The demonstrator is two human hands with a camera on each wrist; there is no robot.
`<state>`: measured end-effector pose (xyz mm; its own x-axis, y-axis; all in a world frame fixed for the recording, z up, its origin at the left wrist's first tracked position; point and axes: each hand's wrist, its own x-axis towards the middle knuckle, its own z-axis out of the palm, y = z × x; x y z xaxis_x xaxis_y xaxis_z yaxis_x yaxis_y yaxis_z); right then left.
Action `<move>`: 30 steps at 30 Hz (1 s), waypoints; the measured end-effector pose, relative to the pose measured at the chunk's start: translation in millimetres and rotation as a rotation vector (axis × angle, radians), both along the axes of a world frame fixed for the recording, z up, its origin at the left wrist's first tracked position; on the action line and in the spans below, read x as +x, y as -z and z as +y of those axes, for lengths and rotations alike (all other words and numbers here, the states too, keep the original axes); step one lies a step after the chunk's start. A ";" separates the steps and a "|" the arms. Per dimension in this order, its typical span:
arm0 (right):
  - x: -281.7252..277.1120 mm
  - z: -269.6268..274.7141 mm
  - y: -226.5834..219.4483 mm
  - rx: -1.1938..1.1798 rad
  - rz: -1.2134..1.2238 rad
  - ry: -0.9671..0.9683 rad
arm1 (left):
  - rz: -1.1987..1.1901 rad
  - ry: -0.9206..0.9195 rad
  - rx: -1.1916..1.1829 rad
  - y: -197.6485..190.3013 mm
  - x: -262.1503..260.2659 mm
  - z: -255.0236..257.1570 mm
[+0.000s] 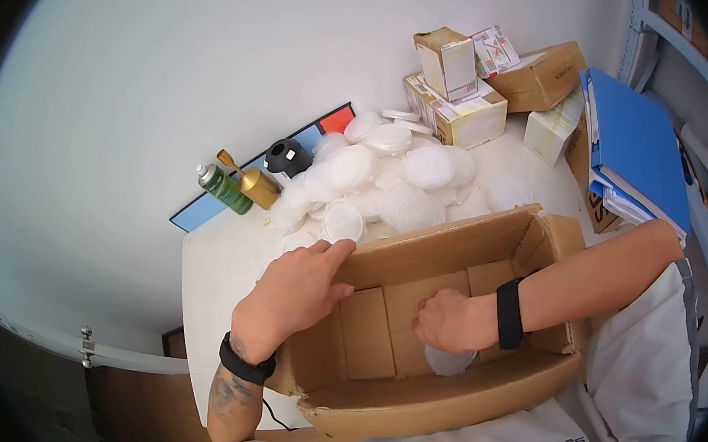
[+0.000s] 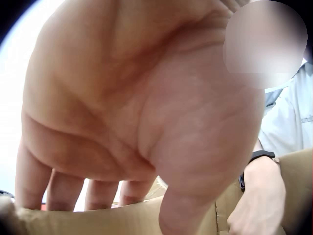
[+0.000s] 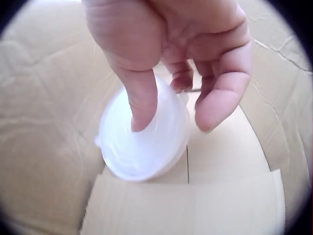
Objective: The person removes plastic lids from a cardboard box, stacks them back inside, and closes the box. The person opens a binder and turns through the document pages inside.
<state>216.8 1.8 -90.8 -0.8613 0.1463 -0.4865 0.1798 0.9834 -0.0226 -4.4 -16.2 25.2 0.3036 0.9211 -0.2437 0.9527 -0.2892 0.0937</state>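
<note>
An open cardboard box [image 1: 437, 399] stands on the white table in front of the person. Deep inside it, the right hand [image 1: 447, 321] pinches translucent round plastic lids [image 3: 142, 142], thumb over the pale face and other fingers behind the edge. The lids are tilted close over the box floor, partly hidden by the hand in the head view. At the box's far left corner, the left hand [image 1: 301, 284] holds the wall, its fingers over the rim and its thumb on the inner side. Beyond the far wall lies a heap of similar white lids [image 1: 412, 207].
Behind the heap stand a green spray can [image 1: 225, 190], a gold pot [image 1: 259, 189] and a black cylinder [image 1: 288, 157]. Several small cartons [image 1: 463, 119] are stacked at the back right. A blue binder [image 1: 638, 146] leans beside the right forearm.
</note>
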 end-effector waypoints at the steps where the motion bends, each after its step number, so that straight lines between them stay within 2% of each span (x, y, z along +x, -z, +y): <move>1: 2.2 4.1 -11.2 -0.124 0.100 -0.033 | -0.053 -0.011 -0.018 -1.5 -8.1 -3.7; 3: 1.8 12.8 -31.4 -0.281 0.216 -0.060 | -0.118 0.003 0.036 6.4 -23.1 -12.0; 4: 0.5 11.9 -60.7 -0.315 0.236 -0.052 | -0.167 0.032 0.073 10.0 -30.6 -17.1; 6: -8.8 10.5 -122.9 -0.324 0.203 0.112 | -0.193 -0.002 0.071 10.5 -44.2 -23.5; 7: -11.7 15.6 -137.4 -0.323 0.190 0.093 | -0.201 -0.005 0.054 10.4 -50.1 -25.3; 9: -10.7 24.9 -151.4 -0.463 0.372 0.197 | -0.275 -0.054 0.040 11.0 -60.3 -26.7; 10: -9.2 23.4 -139.4 -0.469 0.371 0.192 | -0.337 -0.077 0.020 12.6 -63.6 -27.7; 14: -2.4 -10.0 -13.0 0.071 0.217 0.014 | -0.392 -0.092 0.085 35.1 -64.4 -31.6; 15: -1.0 -22.1 7.1 0.124 0.114 -0.013 | -0.434 -0.122 0.103 39.6 -62.7 -32.6; 16: -2.4 -29.8 13.5 0.174 0.009 -0.040 | -0.478 -0.151 0.119 43.3 -61.7 -32.8; 18: -6.1 -28.0 24.0 0.097 -0.003 -0.029 | -0.530 -0.206 0.091 44.7 -61.6 -34.8; 20: -12.8 -16.8 9.2 0.040 -0.034 -0.051 | -0.602 -0.291 0.089 47.2 -64.4 -39.9; 22: -18.6 1.5 -28.2 -0.262 -0.087 -0.119 | -0.628 -0.258 0.123 48.3 -68.8 -40.7; 24: -26.3 5.1 -84.3 -0.299 -0.005 -0.005 | -0.622 -0.274 0.134 47.5 -73.1 -40.6; 27: -20.5 22.2 -157.9 -0.110 0.573 0.206 | -0.647 -0.280 0.126 49.5 -78.0 -44.1; 30: -7.3 51.8 -184.0 0.195 0.955 0.516 | -0.653 -0.247 0.113 45.3 -88.2 -50.0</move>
<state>209.5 53.6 93.2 -0.6839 0.5984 0.4173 0.5613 0.7970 -0.2230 -92.6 -66.1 -20.1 0.1342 0.9908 0.0180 0.7508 -0.1135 0.6507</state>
